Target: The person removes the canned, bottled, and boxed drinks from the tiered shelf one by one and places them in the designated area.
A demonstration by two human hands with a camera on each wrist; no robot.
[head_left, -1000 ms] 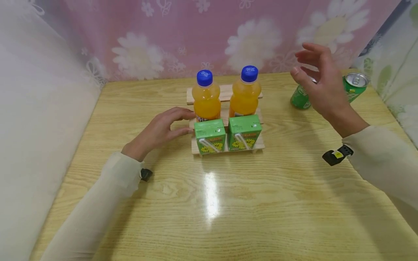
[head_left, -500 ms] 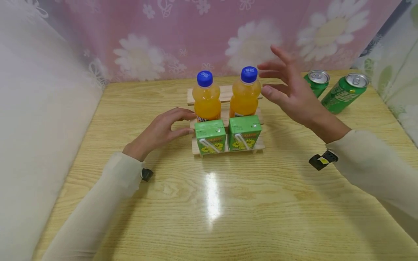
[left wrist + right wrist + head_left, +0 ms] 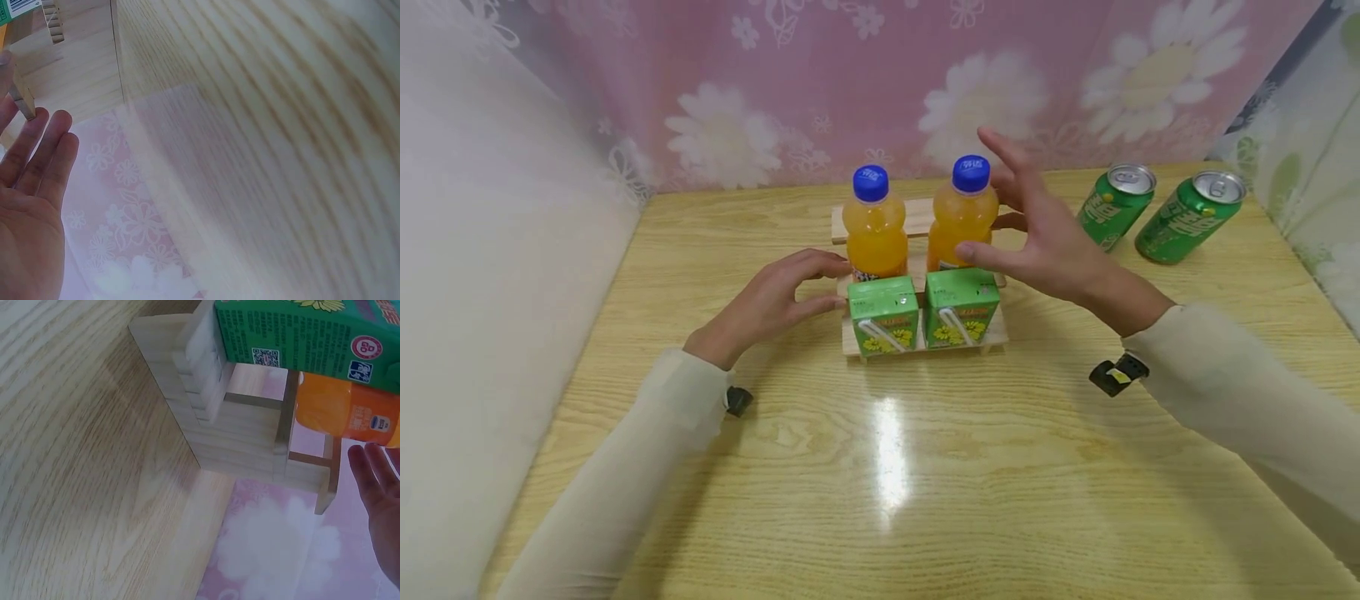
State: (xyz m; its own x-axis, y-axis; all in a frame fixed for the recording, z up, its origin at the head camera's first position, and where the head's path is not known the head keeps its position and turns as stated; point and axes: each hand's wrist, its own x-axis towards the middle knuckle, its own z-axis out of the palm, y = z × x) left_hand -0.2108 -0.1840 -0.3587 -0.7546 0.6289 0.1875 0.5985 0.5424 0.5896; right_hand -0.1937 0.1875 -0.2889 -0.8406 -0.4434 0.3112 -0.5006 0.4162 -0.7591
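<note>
A stepped wooden rack (image 3: 850,340) (image 3: 237,440) holds two orange drink bottles (image 3: 877,242) (image 3: 962,218) behind two green juice boxes (image 3: 883,312) (image 3: 961,304). At the rack's left side, the left hand (image 3: 767,296) (image 3: 31,206) pinches the end of a slat between thumb and fingers. The right hand (image 3: 1052,242) (image 3: 384,500) is beside the right bottle, its fingers spread and loosely bent, the thumb in front of the bottle and other fingers behind. Whether it touches the bottle is unclear. In the right wrist view its fingertips lie close to the orange bottle (image 3: 344,409).
Two green cans (image 3: 1116,204) (image 3: 1191,217) stand at the back right of the wooden table (image 3: 880,517), to the right of the right hand. Patterned pink cloth (image 3: 850,92) hangs behind the table, with pale cloth at both sides.
The right hand has moved left from in front of the cans to the right bottle, leaving both cans in full view. The left hand has stayed at the rack.
</note>
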